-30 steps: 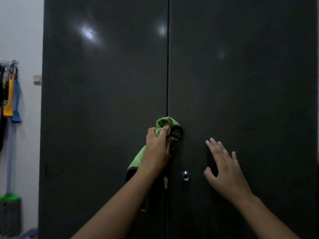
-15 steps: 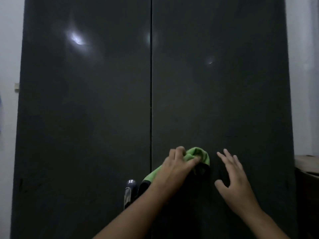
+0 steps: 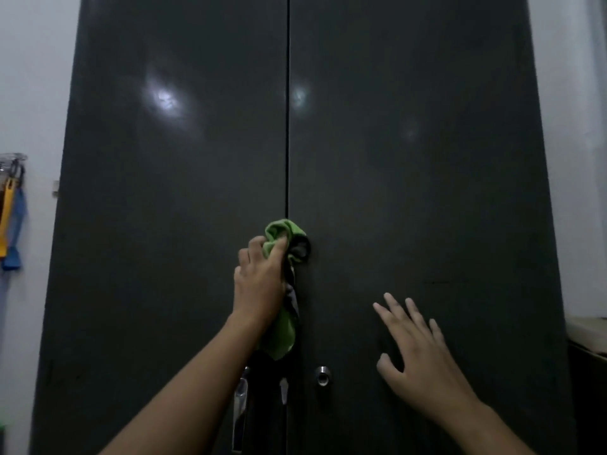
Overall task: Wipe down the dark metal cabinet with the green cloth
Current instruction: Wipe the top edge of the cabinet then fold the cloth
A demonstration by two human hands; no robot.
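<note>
The dark metal cabinet fills the view, with two tall shut doors that meet at a centre seam. My left hand grips the bunched green cloth and presses it against the seam at mid height; a tail of the cloth hangs down below my wrist. My right hand lies flat on the right door with its fingers spread, holding nothing. A chrome handle sits on the left door under my forearm, and a round lock on the right door.
White wall shows on both sides of the cabinet. Yellow and blue tools hang on the left wall. A light counter edge juts in at the right, beside the cabinet.
My left hand has carried the cloth from the right door back up and left to the centre seam. My right hand has stayed flat on the right door. The view has shifted.
</note>
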